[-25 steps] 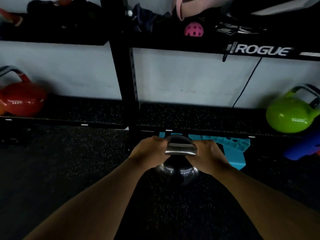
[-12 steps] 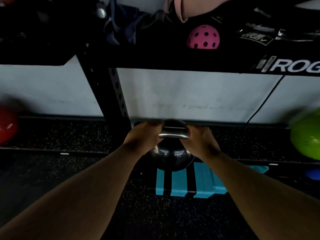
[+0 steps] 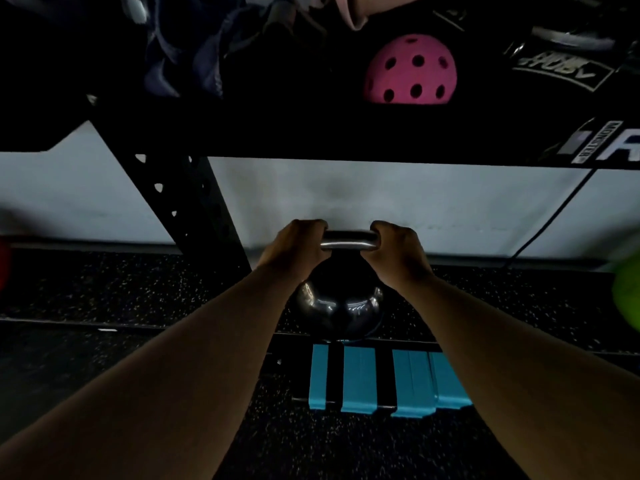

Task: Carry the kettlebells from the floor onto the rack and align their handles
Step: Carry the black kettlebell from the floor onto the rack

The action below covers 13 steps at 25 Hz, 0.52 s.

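A glossy black kettlebell (image 3: 337, 306) with a steel handle hangs over the front part of the rack's lower shelf (image 3: 138, 289), a speckled black mat. My left hand (image 3: 294, 247) grips the handle's left corner and my right hand (image 3: 394, 251) grips its right corner. Whether the bell's base touches the shelf is unclear. A green kettlebell (image 3: 628, 296) shows blurred at the right edge of that shelf, and a red kettlebell (image 3: 3, 268) peeks in at the left edge.
A black upright post (image 3: 187, 216) with holes stands just left of the bell. The upper shelf (image 3: 346, 133) carries a pink perforated ball (image 3: 410, 72) and dark clothing. Blue blocks (image 3: 381, 382) lie on the floor below the shelf. A black cable (image 3: 554, 216) hangs down the wall at right.
Both hands have lifted the black kettlebell from the floor forward and up to the lower shelf. The view has moved closer to the rack.
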Each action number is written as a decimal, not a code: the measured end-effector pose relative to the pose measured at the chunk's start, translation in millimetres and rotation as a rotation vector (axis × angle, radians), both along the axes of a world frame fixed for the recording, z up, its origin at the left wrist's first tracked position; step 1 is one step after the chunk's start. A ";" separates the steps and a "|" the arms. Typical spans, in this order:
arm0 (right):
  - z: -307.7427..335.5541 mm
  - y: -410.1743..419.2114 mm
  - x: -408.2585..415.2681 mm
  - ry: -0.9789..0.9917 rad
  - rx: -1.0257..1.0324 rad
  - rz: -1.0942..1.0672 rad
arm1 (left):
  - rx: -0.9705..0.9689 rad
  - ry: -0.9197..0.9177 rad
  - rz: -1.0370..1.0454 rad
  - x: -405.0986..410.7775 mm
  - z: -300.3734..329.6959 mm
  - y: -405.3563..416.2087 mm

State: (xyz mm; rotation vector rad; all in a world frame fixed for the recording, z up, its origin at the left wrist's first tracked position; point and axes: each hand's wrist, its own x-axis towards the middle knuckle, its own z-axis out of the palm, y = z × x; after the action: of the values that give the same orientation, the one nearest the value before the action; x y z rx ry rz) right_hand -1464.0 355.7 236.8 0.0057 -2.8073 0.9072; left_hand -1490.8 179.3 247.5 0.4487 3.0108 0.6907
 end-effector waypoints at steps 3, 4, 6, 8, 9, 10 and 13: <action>-3.5 1.4 -11.9 -0.040 -0.013 -0.030 | 0.020 -0.040 -0.020 -17.1 -1.5 3.5; -5.4 2.5 -14.5 -0.053 -0.013 -0.029 | 0.015 -0.050 -0.026 -20.1 -2.2 5.5; -7.1 4.6 -19.5 -0.077 -0.010 -0.022 | 0.023 -0.064 -0.008 -24.6 -3.5 8.4; -5.9 5.8 -22.7 -0.091 -0.018 -0.020 | 0.031 -0.062 0.014 -25.7 -2.8 8.8; -5.8 5.7 -24.1 -0.106 -0.017 -0.016 | 0.028 -0.058 0.015 -25.4 -3.0 8.1; -5.8 5.9 -25.0 -0.129 -0.002 -0.011 | 0.027 -0.057 0.013 -25.3 -3.4 7.9; -2.7 7.0 -24.5 -0.171 0.081 0.004 | 0.093 -0.108 0.024 -22.1 -3.5 6.1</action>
State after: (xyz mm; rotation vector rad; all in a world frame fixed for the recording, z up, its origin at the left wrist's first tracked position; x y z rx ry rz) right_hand -1488.6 362.7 234.1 -0.0578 -3.0013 0.8314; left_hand -1512.8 185.5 244.0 0.3652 2.8970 0.8313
